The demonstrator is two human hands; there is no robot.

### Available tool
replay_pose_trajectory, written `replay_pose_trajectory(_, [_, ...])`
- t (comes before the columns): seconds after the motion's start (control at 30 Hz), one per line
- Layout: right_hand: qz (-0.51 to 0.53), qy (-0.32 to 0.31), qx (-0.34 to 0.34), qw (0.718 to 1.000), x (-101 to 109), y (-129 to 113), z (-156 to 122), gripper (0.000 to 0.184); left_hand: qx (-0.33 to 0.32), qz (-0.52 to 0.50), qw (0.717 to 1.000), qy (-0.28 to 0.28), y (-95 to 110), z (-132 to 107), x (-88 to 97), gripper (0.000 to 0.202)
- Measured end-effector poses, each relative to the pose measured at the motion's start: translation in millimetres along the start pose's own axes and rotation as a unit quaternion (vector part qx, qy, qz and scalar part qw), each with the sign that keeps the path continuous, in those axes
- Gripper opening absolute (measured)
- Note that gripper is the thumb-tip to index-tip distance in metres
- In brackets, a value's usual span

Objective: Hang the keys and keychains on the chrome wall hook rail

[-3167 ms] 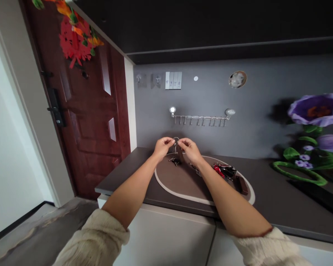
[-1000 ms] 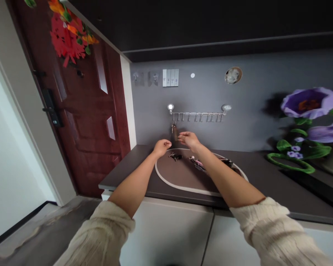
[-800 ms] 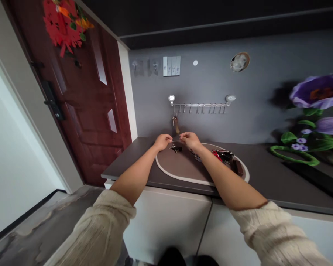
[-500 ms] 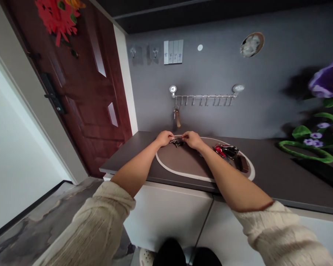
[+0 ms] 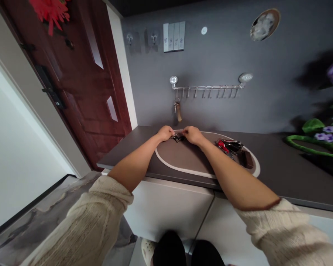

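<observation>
My left hand (image 5: 165, 132) and my right hand (image 5: 192, 134) meet at the far edge of an oval brown mat (image 5: 188, 162) on the dark counter. Both pinch a small dark bunch of keys (image 5: 178, 138) that lies between their fingertips. Above them a key ring with a brown tag (image 5: 177, 110) hangs from the leftmost hook of a chrome hook rail (image 5: 208, 88) on the grey wall. Another bunch of keys with a red fob (image 5: 229, 146) lies on the right part of the mat.
A dark red door (image 5: 80, 77) with a black handle stands to the left. Light switches (image 5: 172, 36) and two small wall hooks sit above the rail. Purple flower decoration (image 5: 321, 136) fills the right side. White cabinet fronts (image 5: 166, 218) lie below the counter (image 5: 280, 173).
The keys with the brown tag went from my hands onto the rail's left hook. Both hands then dropped to the mat and closed on the small dark bunch. The camera tilted down.
</observation>
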State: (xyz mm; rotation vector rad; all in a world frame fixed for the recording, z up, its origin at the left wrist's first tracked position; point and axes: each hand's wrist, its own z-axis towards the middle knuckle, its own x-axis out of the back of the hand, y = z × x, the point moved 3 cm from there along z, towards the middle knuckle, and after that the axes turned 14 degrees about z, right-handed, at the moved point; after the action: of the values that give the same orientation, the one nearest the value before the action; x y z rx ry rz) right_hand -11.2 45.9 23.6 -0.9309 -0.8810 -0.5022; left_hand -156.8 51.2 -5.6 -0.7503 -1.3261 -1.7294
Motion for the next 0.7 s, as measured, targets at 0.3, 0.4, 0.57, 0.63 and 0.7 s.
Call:
replay_pose_trajectory(0.3, [0.001, 0.0, -0.002, 1.0, 1, -2, -2, 0.024, -0.004, 0.0, 1.0, 0.021, 10, -7, 9.2, 0.017])
replay_pose_trajectory(0.4, [0.007, 0.005, -0.004, 1.0, 1, -1, -2, 0.023, -0.012, 0.005, 0.999, 0.04, 14, -7, 13.6, 0.016])
replay_pose_trajectory(0.57, [0.035, 0.025, -0.007, 0.999, 2, -2, -3, 0.022, -0.047, 0.036, 0.995, 0.081, 20, -6, 23.0, 0.015])
replay_pose_trajectory(0.63, [0.055, 0.039, -0.011, 0.998, 3, -4, -4, 0.022, -0.075, 0.057, 0.99, 0.106, 23, -7, 27.4, 0.015])
replay_pose_trajectory(0.7, [0.08, 0.052, -0.008, 0.995, 4, -5, -4, 0.022, -0.108, 0.084, 0.981, 0.136, 27, -9, 32.0, 0.014])
